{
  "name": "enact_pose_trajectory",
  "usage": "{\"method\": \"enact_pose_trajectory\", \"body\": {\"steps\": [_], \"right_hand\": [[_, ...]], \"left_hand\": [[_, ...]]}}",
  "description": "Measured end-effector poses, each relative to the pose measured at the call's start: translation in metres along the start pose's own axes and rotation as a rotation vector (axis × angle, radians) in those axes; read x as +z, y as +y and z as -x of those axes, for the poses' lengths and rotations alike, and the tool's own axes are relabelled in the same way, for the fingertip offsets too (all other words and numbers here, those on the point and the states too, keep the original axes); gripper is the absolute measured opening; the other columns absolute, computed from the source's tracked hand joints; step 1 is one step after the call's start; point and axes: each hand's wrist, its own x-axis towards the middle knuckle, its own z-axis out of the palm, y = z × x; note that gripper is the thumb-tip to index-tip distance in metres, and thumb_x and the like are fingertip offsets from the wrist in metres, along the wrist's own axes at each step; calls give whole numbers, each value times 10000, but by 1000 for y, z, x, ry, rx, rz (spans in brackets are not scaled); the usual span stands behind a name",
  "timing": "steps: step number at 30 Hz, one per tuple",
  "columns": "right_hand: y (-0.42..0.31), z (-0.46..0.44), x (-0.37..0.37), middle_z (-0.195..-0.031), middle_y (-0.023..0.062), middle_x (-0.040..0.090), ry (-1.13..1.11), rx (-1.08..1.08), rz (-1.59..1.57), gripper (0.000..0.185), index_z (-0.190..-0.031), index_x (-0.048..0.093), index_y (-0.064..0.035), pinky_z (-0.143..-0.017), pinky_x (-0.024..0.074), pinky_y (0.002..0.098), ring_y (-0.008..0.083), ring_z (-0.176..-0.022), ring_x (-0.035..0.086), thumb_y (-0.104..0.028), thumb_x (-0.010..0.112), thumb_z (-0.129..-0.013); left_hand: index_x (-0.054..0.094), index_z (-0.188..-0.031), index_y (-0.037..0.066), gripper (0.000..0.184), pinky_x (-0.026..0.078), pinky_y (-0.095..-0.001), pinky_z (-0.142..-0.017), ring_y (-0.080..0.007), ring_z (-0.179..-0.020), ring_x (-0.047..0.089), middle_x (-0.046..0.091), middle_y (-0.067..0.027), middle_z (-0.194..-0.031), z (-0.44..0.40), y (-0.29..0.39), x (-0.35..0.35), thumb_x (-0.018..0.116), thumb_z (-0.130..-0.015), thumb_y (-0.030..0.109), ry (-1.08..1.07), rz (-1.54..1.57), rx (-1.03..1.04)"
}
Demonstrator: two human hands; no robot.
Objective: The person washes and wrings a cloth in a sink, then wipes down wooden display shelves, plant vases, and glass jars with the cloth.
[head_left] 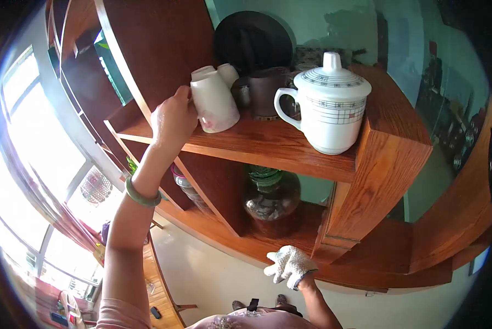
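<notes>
1 white cup (215, 104) touches left hand (174, 118).

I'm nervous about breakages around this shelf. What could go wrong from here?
The left hand is at the side of the floral white cup, so a slip might tip it over the shelf's front edge. Another white cup is close behind and could get knocked. The lidded mug also sits near the front edge, its handle towards the cups; a sideways bump might shift it.
</notes>
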Motion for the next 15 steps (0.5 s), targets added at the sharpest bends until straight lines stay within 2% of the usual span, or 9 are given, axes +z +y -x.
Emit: {"method": "enact_pose_trajectory", "body": {"steps": [2,4,5,6,8,10,11,14,15], "right_hand": [[-7,1,-3,-566,149,538,-90,-88,-48,164,-601,385,-53,-465,414,306,199,-471,494,-64,542,-645],[6,6,9,-555,154,536,-10,3,-740,195,-590,370,-33,-481,438,293,194,-474,507,-45,564,-594],[-81,1,23,-551,166,527,16,-56,-333,236,-605,352,-14,-471,444,295,215,-479,511,-37,584,-568],[-6,-3,11,-514,73,567,-73,-161,-83,73,-452,578,-40,-429,430,277,153,-444,521,-67,607,-513],[-10,-12,19,-520,112,590,-93,325,-368,67,-456,567,1,-422,453,261,160,-441,544,-26,618,-489],[-18,-9,46,-601,228,561,-125,107,-689,165,-638,467,29,-524,504,386,296,-514,551,-110,537,-695],[-1,-22,45,-601,228,561,-157,113,-655,165,-638,467,29,-524,504,386,296,-514,551,-110,537,-695],[97,-63,40,-636,120,618,-968,81,-611,359,-647,501,-20,-425,398,301,282,-507,555,-335,644,-743],[13,-38,70,-594,-7,469,-514,-78,179,180,-682,497,-100,-467,373,233,117,-514,463,-163,501,-850]], "left_hand": [[514,-933,47,214,467,-446,-622,-360,-680,599,606,-191,-699,2,6,-2,492,-779,193,-8,3,-10],[499,-1015,98,285,470,-440,-607,-358,-698,597,601,-195,-718,1,9,-1,545,-772,239,-79,71,-89],[475,-1048,102,318,473,-449,-602,-361,-690,597,603,-194,-721,6,9,-2,544,-777,254,-107,65,-101],[452,-1080,105,352,476,-458,-598,-364,-683,597,604,-192,-724,6,7,-8,542,-781,268,-114,51,-126],[425,-1110,101,375,480,-465,-573,-364,-660,597,605,-183,-723,18,1,-32,523,-797,284,-95,104,-88],[440,-1089,74,353,482,-440,-534,-346,-643,602,603,-161,-705,38,-10,-49,525,-800,260,-23,176,-40],[458,-1066,68,331,478,-421,-507,-325,-607,597,589,-137,-672,57,-22,-52,532,-793,239,77,247,30],[505,-1002,58,272,452,-378,-439,-263,-507,563,527,-66,-591,124,-57,-58,558,-764,178,243,349,208],[509,-1000,60,273,444,-376,-435,-249,-505,557,513,-58,-588,153,-73,-57,560,-761,181,194,349,212]]}}
